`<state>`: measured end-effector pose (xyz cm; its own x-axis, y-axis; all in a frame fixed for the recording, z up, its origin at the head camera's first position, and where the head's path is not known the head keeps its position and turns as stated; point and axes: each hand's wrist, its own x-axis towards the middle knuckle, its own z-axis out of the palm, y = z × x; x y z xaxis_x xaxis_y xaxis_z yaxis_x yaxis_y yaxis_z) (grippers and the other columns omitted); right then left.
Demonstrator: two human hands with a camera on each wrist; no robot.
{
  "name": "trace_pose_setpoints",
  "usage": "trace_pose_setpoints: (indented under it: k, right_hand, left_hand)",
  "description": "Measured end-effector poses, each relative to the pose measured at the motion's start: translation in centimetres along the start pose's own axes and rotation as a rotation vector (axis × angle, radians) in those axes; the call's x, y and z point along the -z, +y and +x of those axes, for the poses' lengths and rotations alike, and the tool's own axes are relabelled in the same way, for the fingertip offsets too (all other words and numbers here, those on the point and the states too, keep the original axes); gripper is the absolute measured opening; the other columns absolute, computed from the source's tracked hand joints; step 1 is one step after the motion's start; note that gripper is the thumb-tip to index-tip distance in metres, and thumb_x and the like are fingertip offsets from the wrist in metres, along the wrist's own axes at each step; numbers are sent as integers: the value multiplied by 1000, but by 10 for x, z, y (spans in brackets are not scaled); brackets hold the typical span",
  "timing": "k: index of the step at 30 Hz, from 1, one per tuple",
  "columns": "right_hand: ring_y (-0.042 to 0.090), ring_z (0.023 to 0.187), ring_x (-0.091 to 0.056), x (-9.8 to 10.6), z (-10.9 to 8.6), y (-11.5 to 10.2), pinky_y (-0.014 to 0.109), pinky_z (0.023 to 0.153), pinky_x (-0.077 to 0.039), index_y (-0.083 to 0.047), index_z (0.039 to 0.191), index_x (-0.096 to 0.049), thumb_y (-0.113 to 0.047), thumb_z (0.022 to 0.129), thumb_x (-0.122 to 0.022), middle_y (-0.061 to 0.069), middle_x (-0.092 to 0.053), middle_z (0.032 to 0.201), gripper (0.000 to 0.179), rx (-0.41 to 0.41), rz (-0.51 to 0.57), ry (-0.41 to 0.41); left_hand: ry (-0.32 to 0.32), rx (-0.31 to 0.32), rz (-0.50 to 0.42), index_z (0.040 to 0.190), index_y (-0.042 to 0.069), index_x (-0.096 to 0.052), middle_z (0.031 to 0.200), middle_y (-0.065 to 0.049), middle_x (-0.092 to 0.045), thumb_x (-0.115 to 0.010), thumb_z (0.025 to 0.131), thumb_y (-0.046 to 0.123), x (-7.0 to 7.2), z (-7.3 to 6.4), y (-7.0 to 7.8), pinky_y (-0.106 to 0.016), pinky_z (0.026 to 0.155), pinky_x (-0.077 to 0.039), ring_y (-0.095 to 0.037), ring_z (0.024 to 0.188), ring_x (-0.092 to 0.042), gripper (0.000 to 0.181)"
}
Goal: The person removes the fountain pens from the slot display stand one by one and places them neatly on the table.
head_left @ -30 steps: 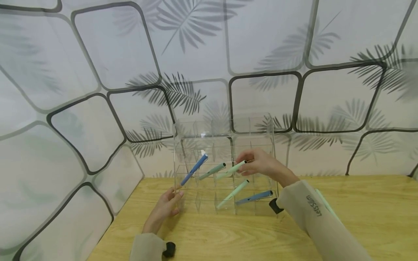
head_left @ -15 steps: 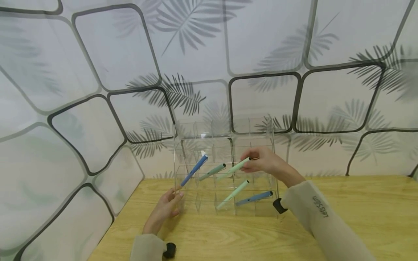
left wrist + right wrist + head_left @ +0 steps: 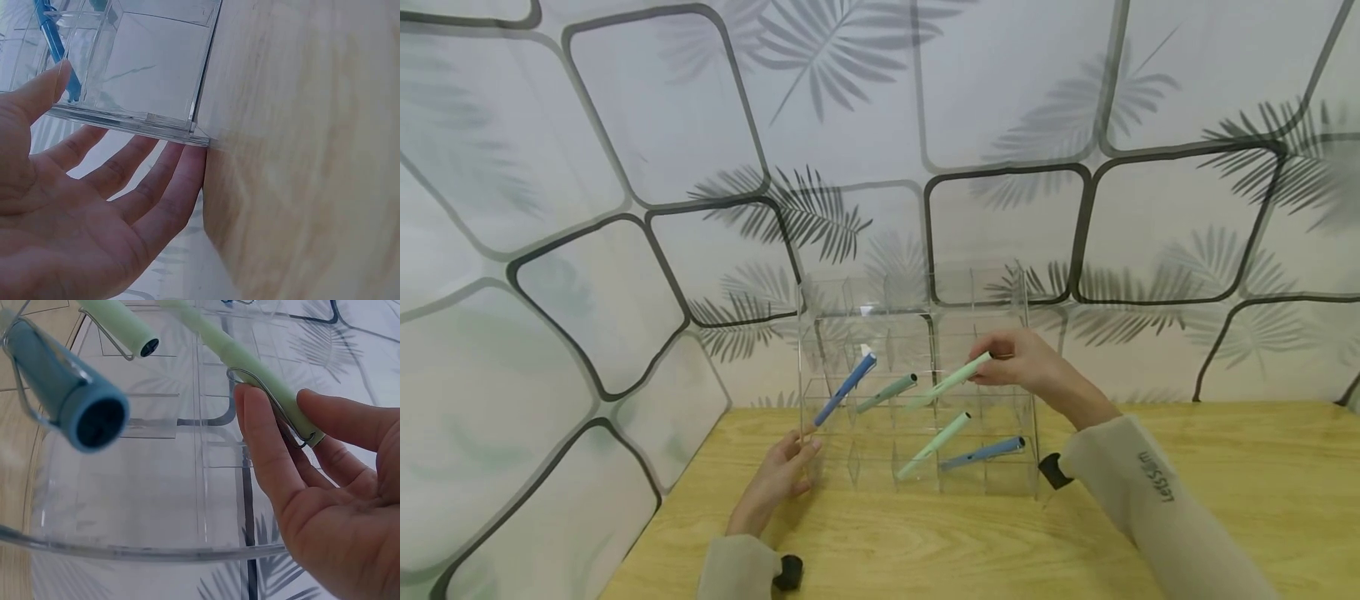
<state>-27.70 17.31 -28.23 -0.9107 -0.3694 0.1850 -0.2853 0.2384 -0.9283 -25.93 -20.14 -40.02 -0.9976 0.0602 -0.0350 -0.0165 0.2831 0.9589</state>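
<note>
A clear, compartmented rack (image 3: 917,492) stands on the wooden table against the wall. My right hand (image 3: 1018,364) pinches the clip end of a light green pen (image 3: 953,379), thumb on one side and fingers on the other; the pen's far end slants down toward a middle-row compartment. My left hand (image 3: 94,194) grips the rack's left side wall, thumb at the front and fingers along the outside. Leaning in other compartments are a blue pen (image 3: 846,390), a dark green pen (image 3: 887,393), a second light green pen (image 3: 934,446) and a lower blue pen (image 3: 983,453).
The wooden table (image 3: 1210,483) stretches out to the right of the rack. A patterned cloth wall (image 3: 1000,100) rises right behind it, with another cloth side (image 3: 512,400) at the left. Thin transparent dividers separate the rack's compartments.
My right hand has moved right and slightly up, drawing the light green pen along with it. The left hand and the other pens have stayed in place.
</note>
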Motion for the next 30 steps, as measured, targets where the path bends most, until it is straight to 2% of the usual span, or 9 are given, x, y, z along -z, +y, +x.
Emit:
trace_pose_setpoints:
  k: [4, 10, 16, 23, 30]
  right_hand:
    - [20, 95, -70, 4, -3, -1, 33, 87, -56, 13, 114, -62, 4, 99, -60, 19, -68, 104, 17, -6, -6, 28]
    - [18, 97, -69, 13, -8, -1, 34, 90, -55, 15, 117, -59, 3, 101, -59, 22, -65, 109, 20, -3, 3, 52]
    - [15, 94, -70, 23, -14, 0, 32, 89, -55, 17, 116, -58, 5, 100, -59, 20, -65, 107, 20, 44, 12, 65]
    - [13, 93, -70, 34, -21, 0, 32, 89, -55, 18, 119, -56, 6, 100, -58, 21, -65, 109, 22, 42, 51, 87]
    - [12, 92, -71, 45, -25, -2, 31, 89, -55, 21, 122, -52, 8, 101, -54, 14, -66, 106, 25, 37, 75, 90]
  left_hand:
    - [9, 8, 13, 151, -1, -42, 144, -33, -46, -57, 106, 28, 0, 0, 0, -36, 78, -54, -41, 131, -45, 55]
    - [0, 2, 12, 152, 0, -41, 144, -31, -47, -57, 106, 28, 1, 0, -1, -32, 72, -51, -35, 125, -47, 56]
    - [-10, -5, 22, 152, -1, -40, 143, -32, -48, -57, 106, 30, 1, -1, -2, -34, 75, -52, -38, 124, -48, 58]
    - [-13, -10, 1, 152, -1, -40, 143, -31, -47, -56, 107, 27, 0, -2, -1, -33, 74, -51, -37, 126, -46, 55]
    - [4, -13, 4, 151, -1, -42, 141, -31, -49, -54, 107, 22, 0, -1, 0, -32, 72, -51, -35, 120, -49, 51]
